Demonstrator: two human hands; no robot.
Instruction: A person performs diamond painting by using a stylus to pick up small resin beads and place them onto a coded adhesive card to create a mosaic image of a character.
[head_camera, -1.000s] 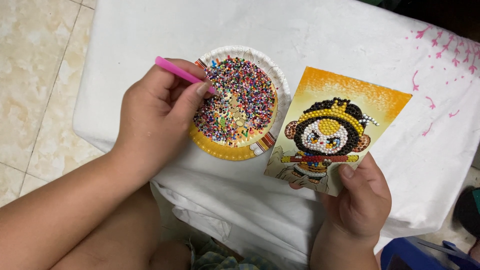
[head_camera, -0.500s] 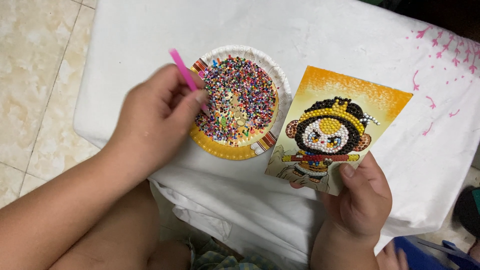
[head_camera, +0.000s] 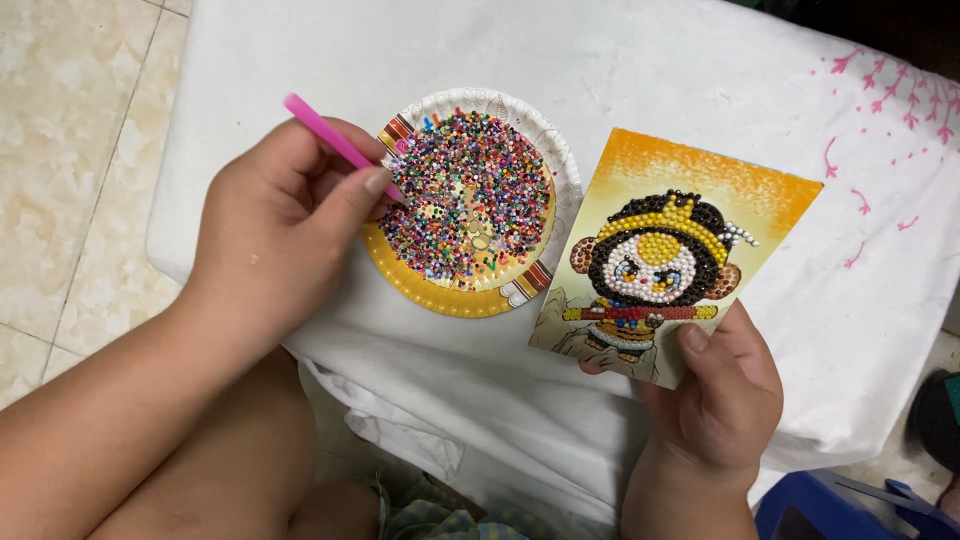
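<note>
Left hand (head_camera: 275, 225) pinches a pink pen (head_camera: 340, 146), tip among the beads (head_camera: 470, 200) in the paper plate (head_camera: 560, 165); right hand (head_camera: 715, 395) grips the bead picture card (head_camera: 680, 250) by its lower edge, thumb on top.

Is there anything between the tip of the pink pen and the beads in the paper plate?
Nothing visible. The left hand holds the pink pen with its tip already down at the left edge of the bead pile in the paper plate. The right hand holds the bead picture card beside the plate, clear of the pen.
</note>
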